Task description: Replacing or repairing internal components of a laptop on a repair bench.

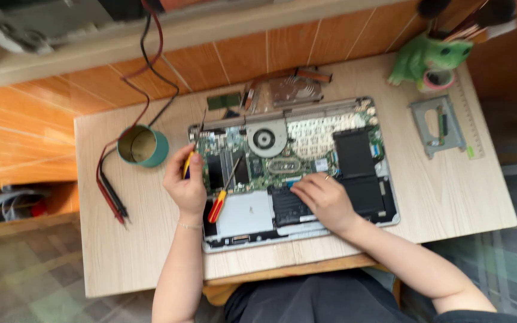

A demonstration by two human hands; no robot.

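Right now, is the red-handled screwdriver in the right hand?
No, the red-handled screwdriver lies on the open laptop, while the right hand rests flat on the battery.

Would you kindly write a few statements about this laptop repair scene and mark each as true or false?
1. The left hand holds a small yellow-handled tool. True.
2. The right hand grips the red and yellow screwdriver. False: it rests with its fingers down on the opened laptop, and the screwdriver lies apart from it.
3. A green cup stands left of the laptop. True.
4. The laptop's bottom cover is on. False: the circuit board and fan are exposed.
5. Red and black probe leads lie on the table. True.
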